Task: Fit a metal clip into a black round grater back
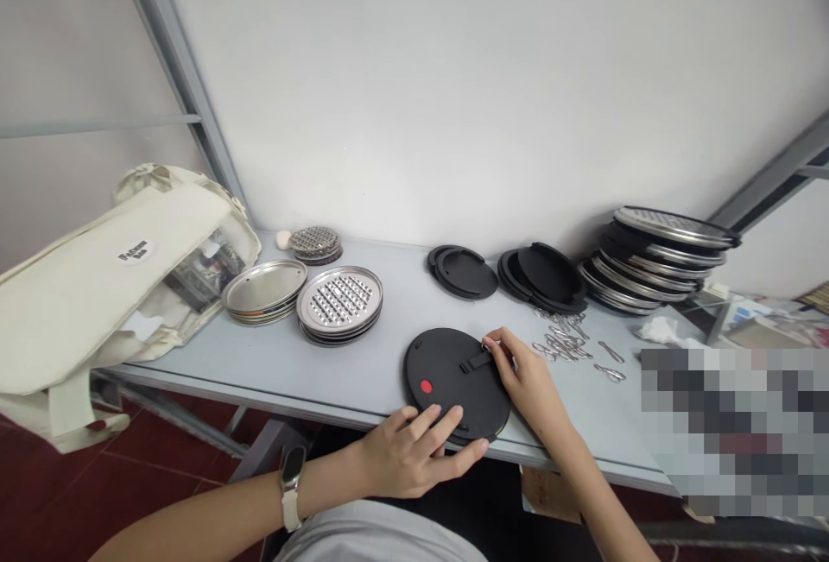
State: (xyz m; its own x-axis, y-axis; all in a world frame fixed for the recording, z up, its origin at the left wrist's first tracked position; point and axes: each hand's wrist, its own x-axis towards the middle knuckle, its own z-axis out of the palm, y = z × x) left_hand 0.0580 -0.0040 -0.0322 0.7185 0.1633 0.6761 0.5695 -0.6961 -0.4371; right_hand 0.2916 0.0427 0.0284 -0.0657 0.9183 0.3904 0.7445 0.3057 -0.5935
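A round black plastic disc point(463, 355) with a red dot lies at the table's front edge, its near rim reaching the edge. My left hand point(420, 454) holds that near rim, its fingers spread over the top; its thumb is mostly hidden. At the far right of the disc, my right hand point(522, 368) pinches a small shiny metal piece point(485, 345), mostly covered by the fingertips, beside a dark raised strip point(476, 362) on the disc. Several thin metal wire clips point(563, 342) lie loose on the table right of the disc.
Stacked metal grater plates point(340, 299), plain metal discs point(265, 286) and small graters point(315, 240) stand left. Black discs point(465, 272) and black holders point(544, 275) lie behind. A tall stack point(661, 255) rises at right. A cream bag point(117, 277) hangs over the left table edge.
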